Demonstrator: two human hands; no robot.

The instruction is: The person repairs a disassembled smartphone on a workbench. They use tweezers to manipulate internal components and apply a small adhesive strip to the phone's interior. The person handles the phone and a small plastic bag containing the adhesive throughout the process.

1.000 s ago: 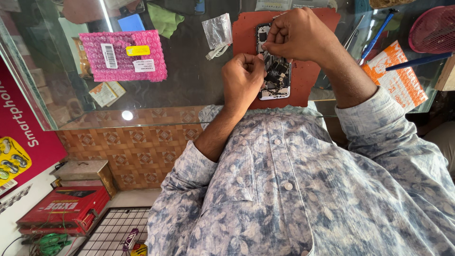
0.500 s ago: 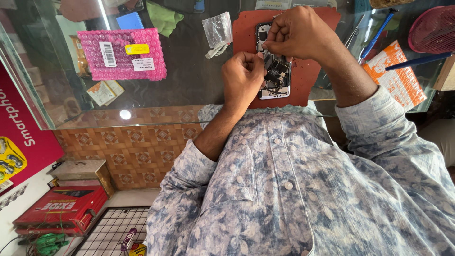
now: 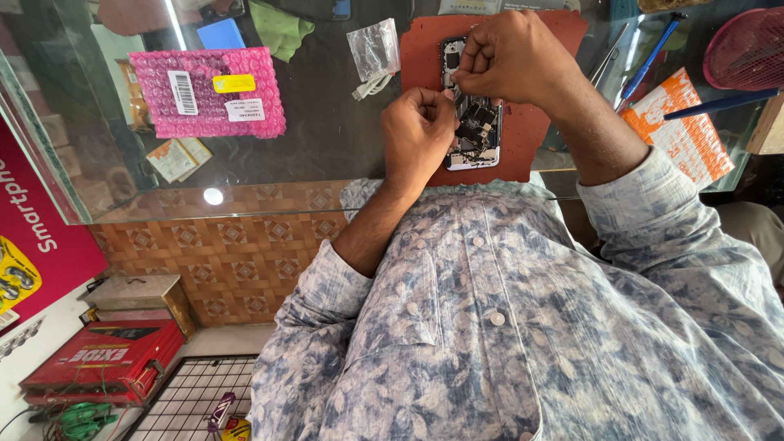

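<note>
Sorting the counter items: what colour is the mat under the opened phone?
Reddish-brown, seen in the head view: the mat lies under the phone.

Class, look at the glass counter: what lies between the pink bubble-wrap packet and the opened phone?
In the head view, a small clear plastic bag with a white cable lies between the packet and the phone.

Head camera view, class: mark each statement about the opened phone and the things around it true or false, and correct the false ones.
1. The opened phone lies on a red mat. True.
2. The left hand rests on the pink bubble-wrap packet. False: it is at the phone's left edge.
3. The right hand is over the phone's upper part. True.
4. The blue pen lies left of the mat. False: it lies to its right.
</note>
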